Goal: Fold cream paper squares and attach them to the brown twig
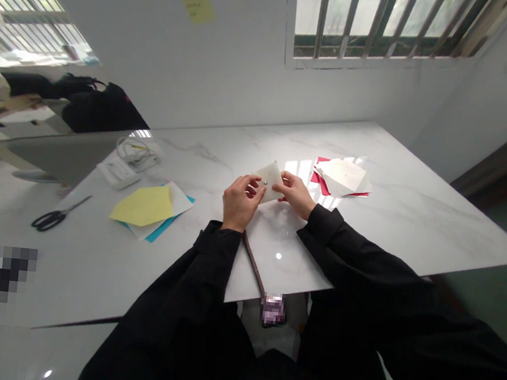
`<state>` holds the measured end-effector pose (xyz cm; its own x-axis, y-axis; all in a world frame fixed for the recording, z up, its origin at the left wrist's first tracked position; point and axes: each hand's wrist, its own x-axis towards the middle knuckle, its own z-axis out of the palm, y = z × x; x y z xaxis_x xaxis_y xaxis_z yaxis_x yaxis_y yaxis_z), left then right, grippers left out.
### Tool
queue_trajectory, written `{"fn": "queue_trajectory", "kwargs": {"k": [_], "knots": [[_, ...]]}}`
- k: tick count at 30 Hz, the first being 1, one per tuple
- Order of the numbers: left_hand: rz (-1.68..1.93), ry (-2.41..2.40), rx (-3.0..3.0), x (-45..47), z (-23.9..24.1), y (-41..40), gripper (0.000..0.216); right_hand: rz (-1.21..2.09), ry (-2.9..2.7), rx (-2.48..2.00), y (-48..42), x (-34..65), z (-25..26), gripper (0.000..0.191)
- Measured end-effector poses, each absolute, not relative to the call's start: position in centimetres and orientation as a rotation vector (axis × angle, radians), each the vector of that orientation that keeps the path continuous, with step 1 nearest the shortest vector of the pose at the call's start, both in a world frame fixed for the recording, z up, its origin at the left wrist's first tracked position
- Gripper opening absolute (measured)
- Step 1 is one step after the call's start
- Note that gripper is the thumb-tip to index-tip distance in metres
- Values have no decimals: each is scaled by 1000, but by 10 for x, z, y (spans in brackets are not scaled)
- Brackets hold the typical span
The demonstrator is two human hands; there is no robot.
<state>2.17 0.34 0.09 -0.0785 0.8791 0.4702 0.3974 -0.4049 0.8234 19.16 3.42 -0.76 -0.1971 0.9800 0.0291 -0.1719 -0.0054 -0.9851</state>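
A small cream-white paper envelope (274, 177) is held up just above the marble-patterned table, tilted, between my two hands. My left hand (240, 199) curls its fingers at the left edge, with thumb and fingertips close to a small dark, shiny spot (265, 183) on the paper. I cannot make out what that spot is. On the other side, my right hand (297, 193) pinches the right edge between thumb and fingers. A thin brown strap-like strip (253, 261) runs from below my left wrist to the table's front edge.
Right of my hands lies a pile of white and red envelopes (342, 177). To the left are yellow, white and blue envelopes (146, 206), black-handled scissors (51, 219) and a white device with a coiled cable (123, 171). A yellow note (195, 0) sticks to the wall.
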Motion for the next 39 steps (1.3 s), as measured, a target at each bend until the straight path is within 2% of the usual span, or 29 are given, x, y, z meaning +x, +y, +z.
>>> {"fn": "queue_trajectory", "kwargs": {"k": [5,12,18,24,39], "knots": [[1486,1369,1776,22,2,3,25,1416,-1307,-954,33,191,-7,28],[1499,1367,1720,22,1,3,11,1439,-1363,-899,32,191,-8,25],[1476,1397,1727,23,-1,4,8,1285,-1389,-947,31,188,-9,22],[1457,1457,1757,25,-1,3,10,1149,-1433,-968,28,186,-12,19],[1383,1657,1873,28,-3,6,13,1083,-1465,-993,32,184,-19,19]]}}
